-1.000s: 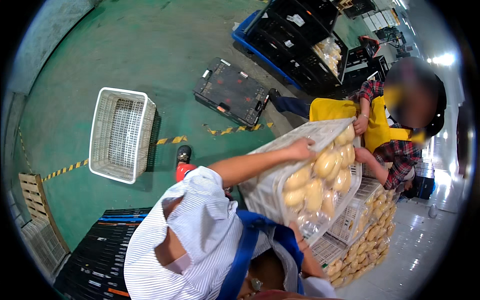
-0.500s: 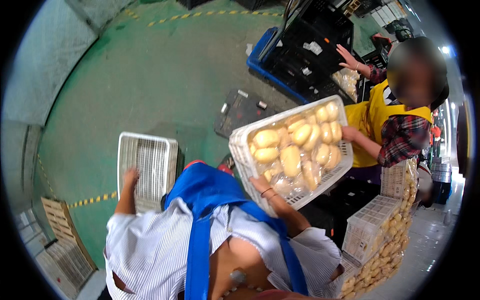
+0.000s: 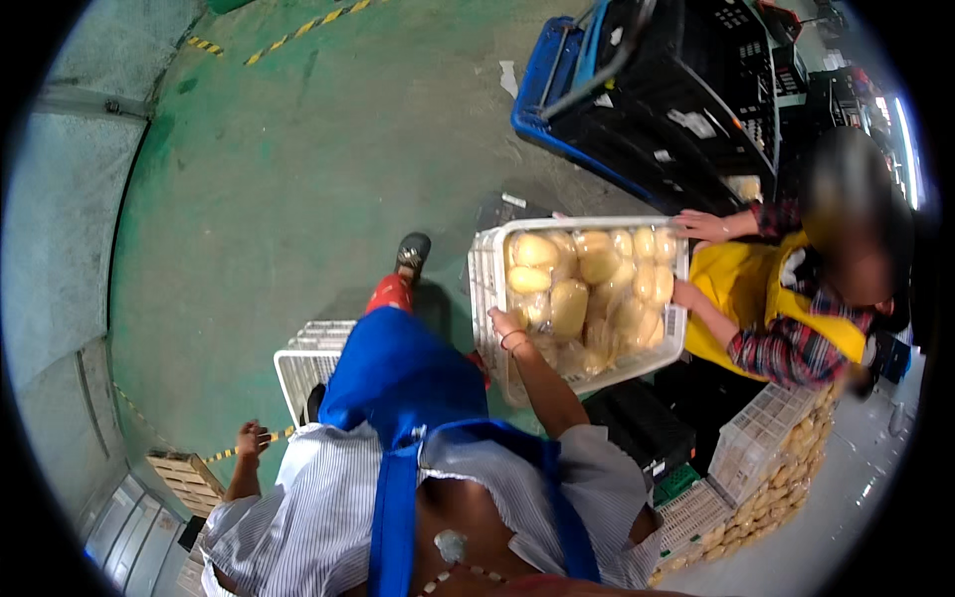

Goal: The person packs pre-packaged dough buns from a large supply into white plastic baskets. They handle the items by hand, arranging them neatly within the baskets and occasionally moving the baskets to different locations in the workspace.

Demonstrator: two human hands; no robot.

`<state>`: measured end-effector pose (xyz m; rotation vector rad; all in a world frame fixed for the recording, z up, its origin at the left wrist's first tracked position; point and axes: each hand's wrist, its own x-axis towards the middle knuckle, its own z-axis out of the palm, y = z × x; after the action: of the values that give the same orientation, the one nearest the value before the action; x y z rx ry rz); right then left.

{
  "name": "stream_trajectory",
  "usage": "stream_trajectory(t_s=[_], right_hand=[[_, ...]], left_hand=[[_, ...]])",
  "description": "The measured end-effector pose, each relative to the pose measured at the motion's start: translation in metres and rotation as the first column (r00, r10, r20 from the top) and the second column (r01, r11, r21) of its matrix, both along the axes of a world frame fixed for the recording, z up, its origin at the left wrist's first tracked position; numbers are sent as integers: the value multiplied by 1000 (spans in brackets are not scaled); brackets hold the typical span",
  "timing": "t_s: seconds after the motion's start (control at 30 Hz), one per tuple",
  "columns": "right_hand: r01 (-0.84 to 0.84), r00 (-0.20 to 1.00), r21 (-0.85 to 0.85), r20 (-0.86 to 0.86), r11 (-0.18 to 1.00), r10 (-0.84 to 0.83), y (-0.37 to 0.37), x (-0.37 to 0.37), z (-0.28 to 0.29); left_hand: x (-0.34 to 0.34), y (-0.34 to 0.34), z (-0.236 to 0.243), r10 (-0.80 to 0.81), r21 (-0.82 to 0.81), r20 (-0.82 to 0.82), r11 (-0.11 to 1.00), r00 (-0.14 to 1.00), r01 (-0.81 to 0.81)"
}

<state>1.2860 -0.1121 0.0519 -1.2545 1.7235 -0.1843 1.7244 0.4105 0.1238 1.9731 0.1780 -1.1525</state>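
Observation:
A white plastic crate (image 3: pixel 679 343) hangs level in front of me on the right, filled with clear bags of yellow potatoes (image 3: pixel 569 308). My right hand (image 3: pixel 505 324) grips its left side near the rim. Across from me, the co-worker's hands (image 3: pixel 701 226) are on the crate's far right end. My left hand (image 3: pixel 256 439) hangs away to the left, fingers loosely apart, with nothing in it. Closest to that hand is an empty white crate (image 3: pixel 290 383) on the floor, partly hidden behind my blue apron (image 3: pixel 398 373).
Stacked black crates (image 3: pixel 662 119) stand on a blue trolley (image 3: pixel 542 109) at the far right. The co-worker in a yellow apron (image 3: pixel 736 289) is at the right. White crates (image 3: pixel 761 428) and many bagged potatoes (image 3: pixel 786 478) are piled lower right. A wooden pallet (image 3: pixel 186 476) sits lower left.
My left hand has left the empty crate and swung back toward me. The full crate has levelled out, and the co-worker's raised hand has come down onto its end. My foot has stepped forward.

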Motion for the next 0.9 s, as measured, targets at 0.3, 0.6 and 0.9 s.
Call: stream_trajectory(t_s=[0.3,0.6,0.9], right_hand=[[253,891,284,304,925,-337,-77,53,7],[252,954,142,133,957,-271,-145,68,-28],[196,979,-27,53,980,-195,-149,38,22]], left_hand=[[-4,-61,147,-28,451,-171,887,985,104],[10,-83,221,-73,472,-339,849,938,237],[-10,-179,251,-392,307,-330,816,859,490]])
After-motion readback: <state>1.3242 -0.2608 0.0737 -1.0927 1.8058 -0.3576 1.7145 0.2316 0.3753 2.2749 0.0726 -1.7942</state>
